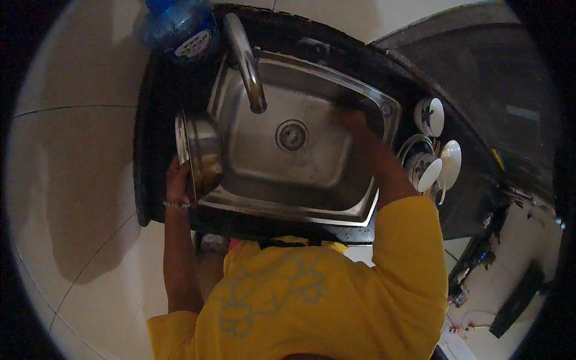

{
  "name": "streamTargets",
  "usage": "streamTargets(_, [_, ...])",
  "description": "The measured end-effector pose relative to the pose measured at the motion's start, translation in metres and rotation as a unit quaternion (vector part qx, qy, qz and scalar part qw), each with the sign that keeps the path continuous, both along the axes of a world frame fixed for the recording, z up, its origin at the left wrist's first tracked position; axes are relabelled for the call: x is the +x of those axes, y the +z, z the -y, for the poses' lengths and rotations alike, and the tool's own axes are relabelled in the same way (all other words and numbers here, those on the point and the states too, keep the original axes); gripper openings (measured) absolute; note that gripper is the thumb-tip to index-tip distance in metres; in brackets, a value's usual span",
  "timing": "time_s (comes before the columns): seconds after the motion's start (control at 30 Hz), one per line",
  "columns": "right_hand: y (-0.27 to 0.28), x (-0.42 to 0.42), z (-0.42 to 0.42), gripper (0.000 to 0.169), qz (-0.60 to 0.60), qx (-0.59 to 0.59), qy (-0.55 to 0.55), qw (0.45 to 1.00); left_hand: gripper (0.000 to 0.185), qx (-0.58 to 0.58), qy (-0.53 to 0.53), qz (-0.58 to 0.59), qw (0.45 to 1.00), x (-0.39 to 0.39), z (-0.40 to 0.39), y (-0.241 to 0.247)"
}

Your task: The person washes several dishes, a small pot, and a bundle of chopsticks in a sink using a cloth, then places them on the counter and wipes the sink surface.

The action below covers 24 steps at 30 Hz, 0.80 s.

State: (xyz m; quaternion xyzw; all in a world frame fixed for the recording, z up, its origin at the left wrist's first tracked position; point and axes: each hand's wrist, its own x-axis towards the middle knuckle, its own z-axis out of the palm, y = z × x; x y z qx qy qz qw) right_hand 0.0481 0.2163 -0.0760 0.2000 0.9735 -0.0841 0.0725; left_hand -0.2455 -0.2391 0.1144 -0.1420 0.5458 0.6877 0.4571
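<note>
At the left rim of the stainless steel sink (252,211), my left hand (178,177) holds a metal basin (204,153) by its edge, tilted on its side. My right hand (351,119) is over the right part of the sink bowl; it is dark and blurred, so its fingers and anything in them cannot be made out. A curved metal faucet (245,63) reaches over the sink from the back left. The round drain (291,135) shows in the middle of the sink.
A blue plastic water jug (180,33) stands behind the sink at the left. On the dark countertop (468,216) to the right are patterned bowls (435,118), a white spoon-shaped utensil (450,164) and a metal container (411,143). A tiled wall borders the left side.
</note>
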Motion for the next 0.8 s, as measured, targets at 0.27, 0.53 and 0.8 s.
streamTargets(0.27, [0.017, 0.057, 0.171, 0.026, 0.307, -0.130, 0.083, 0.939, 0.039, 0.071, 0.009, 0.035, 0.997, 0.003, 0.003, 0.000])
streamTargets(0.53, [0.016, -0.019, 0.170, 0.032, 0.227, -0.057, 0.011, 0.972, 0.037, 0.031, -0.011, 0.000, 0.999, -0.001, -0.003, 0.005])
streamTargets(0.8, [0.028, 0.034, 0.145, 0.060, 0.051, -0.147, -0.245, 0.957, 0.034, 0.085, 0.025, 0.065, 0.994, -0.006, 0.004, -0.014])
